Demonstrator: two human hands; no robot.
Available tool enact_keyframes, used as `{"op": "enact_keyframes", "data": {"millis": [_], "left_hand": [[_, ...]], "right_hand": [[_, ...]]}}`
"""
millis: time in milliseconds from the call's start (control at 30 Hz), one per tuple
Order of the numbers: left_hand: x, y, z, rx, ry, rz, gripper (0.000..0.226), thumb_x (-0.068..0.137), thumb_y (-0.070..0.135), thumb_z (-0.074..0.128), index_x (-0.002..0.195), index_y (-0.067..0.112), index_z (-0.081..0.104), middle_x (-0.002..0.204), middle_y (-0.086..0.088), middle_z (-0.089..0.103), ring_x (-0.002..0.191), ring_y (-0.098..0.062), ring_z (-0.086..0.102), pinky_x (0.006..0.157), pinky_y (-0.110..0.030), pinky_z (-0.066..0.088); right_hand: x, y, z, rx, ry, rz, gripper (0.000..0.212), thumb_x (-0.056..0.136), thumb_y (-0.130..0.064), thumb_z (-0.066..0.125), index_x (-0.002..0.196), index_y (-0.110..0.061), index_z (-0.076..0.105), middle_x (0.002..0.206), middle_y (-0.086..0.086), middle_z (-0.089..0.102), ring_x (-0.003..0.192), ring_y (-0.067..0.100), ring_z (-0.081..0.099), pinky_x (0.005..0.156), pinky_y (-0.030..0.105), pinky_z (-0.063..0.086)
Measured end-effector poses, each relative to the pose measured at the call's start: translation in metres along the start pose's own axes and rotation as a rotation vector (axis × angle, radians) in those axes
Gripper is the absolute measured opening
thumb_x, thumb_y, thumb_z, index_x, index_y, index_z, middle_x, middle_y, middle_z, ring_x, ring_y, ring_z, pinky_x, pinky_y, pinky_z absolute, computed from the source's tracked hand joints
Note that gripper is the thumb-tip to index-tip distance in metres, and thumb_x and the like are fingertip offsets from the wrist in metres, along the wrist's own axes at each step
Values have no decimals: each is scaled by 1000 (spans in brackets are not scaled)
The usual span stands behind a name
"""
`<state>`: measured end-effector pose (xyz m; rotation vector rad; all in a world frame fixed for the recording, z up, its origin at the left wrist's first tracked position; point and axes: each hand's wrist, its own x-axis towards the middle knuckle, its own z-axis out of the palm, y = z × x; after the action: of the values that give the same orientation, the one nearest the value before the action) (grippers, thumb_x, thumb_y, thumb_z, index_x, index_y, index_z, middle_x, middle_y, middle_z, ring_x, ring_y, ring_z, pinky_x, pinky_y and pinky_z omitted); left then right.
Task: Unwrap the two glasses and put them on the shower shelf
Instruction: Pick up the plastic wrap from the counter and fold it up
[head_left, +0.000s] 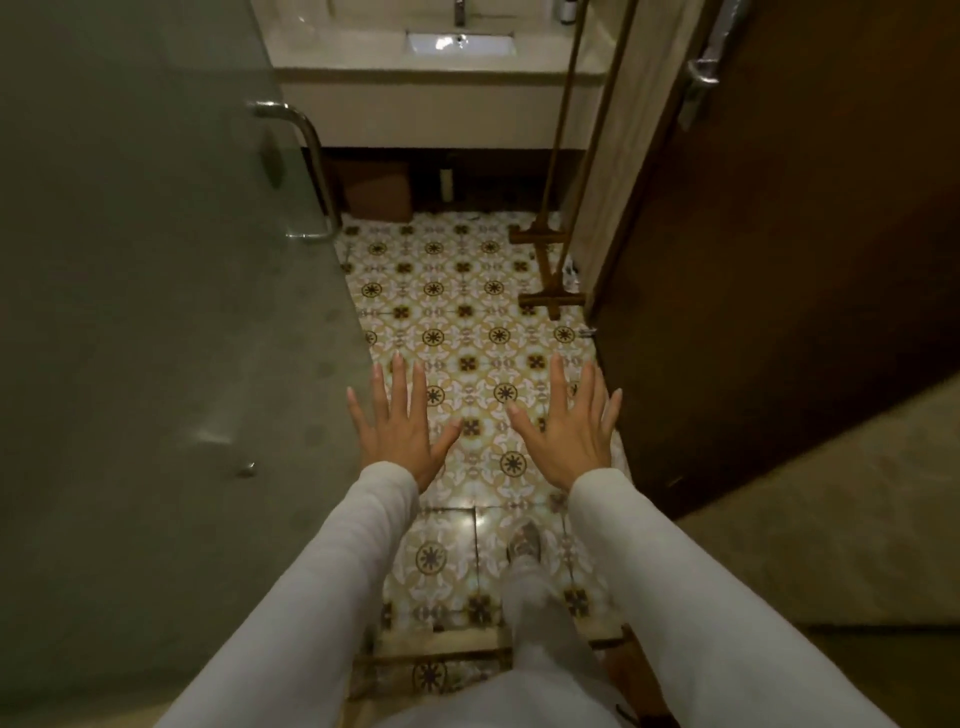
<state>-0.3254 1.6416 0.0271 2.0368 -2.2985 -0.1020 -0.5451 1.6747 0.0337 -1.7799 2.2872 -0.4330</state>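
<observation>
My left hand (397, 426) and my right hand (569, 423) are stretched out in front of me, palms down, fingers spread, over the patterned floor tiles (467, 312). Both hands hold nothing. White sleeves cover both arms. No glasses and no shower shelf show in this view.
A frosted glass shower door (156, 260) with a metal handle (306, 166) fills the left side. A brown wooden door (779, 260) stands open on the right. Ahead is a vanity with a sink (460, 44). A wooden ladder rack (553, 260) leans at the right. My foot (524, 545) is on the tiles.
</observation>
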Motion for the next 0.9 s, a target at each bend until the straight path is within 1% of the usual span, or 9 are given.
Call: {"op": "enact_keyframes", "data": {"millis": [133, 233, 367, 467, 633, 700, 767, 833, 900], "left_hand": [[81, 34, 7, 0, 6, -56, 92, 90, 77, 20, 158, 21, -9, 167, -6, -18, 152, -31, -20, 117, -64, -12], [143, 63, 8, 5, -5, -38, 92, 89, 76, 18, 159, 21, -8, 166, -6, -19, 151, -31, -22, 117, -64, -13], [204, 90, 1, 1, 22, -81, 92, 88, 77, 16, 159, 22, -5, 167, -6, -16, 152, -31, -18, 118, -63, -10], [238, 104, -1, 4, 27, -83, 92, 88, 77, 14, 158, 22, -7, 166, -5, -18, 152, -30, -19, 119, -63, -10], [280, 107, 3, 3, 13, -104, 92, 88, 78, 14, 158, 22, -7, 167, -6, -18, 152, -30, -20, 117, -61, -14], [299, 103, 7, 14, -2, -107, 92, 87, 78, 12, 158, 23, -9, 166, -5, -20, 151, -30, -21, 118, -63, -12], [319, 99, 13, 25, -6, -121, 92, 89, 77, 17, 158, 23, -8, 166, -6, -19, 152, -31, -20, 119, -65, -8], [343, 93, 20, 30, -4, -141, 91, 90, 76, 20, 159, 22, -5, 167, -7, -15, 152, -32, -17, 119, -65, -6], [369, 86, 24, 30, -4, -155, 92, 88, 77, 19, 158, 23, -5, 168, -6, -12, 153, -32, -13, 119, -65, -3]], "right_hand": [[88, 19, 4, 2, -8, -39, 91, 91, -81, 26, 162, -34, -6, 170, 19, -8, 157, 32, -13, 122, 60, -13], [151, 35, -1, 14, -9, -36, 92, 90, -81, 26, 163, -32, -2, 170, 20, -6, 156, 34, -10, 121, 58, -15], [215, 50, -10, 18, -50, -82, 92, 91, -81, 27, 163, -32, 0, 170, 19, -9, 156, 33, -13, 122, 58, -14], [262, 57, -14, 18, -44, -92, 92, 90, -82, 25, 163, -31, 0, 170, 19, -7, 157, 33, -12, 122, 59, -13], [316, 57, -7, 32, -78, -113, 92, 91, -80, 31, 163, -31, -1, 170, 19, -5, 157, 34, -10, 123, 59, -11], [338, 54, -3, 24, -96, -127, 92, 92, -79, 31, 163, -30, 1, 170, 20, -3, 157, 35, -8, 123, 60, -9], [359, 49, 1, 23, -116, -145, 92, 91, -79, 31, 163, -29, 3, 170, 21, -2, 157, 37, -6, 123, 61, -8], [385, 41, 7, 30, -131, -159, 93, 91, -80, 30, 163, -29, 1, 170, 21, -4, 157, 36, -7, 122, 61, -10], [413, 32, 13, 43, -145, -168, 94, 90, -81, 31, 163, -31, -2, 170, 20, -7, 157, 36, -10, 121, 58, -15]]}}
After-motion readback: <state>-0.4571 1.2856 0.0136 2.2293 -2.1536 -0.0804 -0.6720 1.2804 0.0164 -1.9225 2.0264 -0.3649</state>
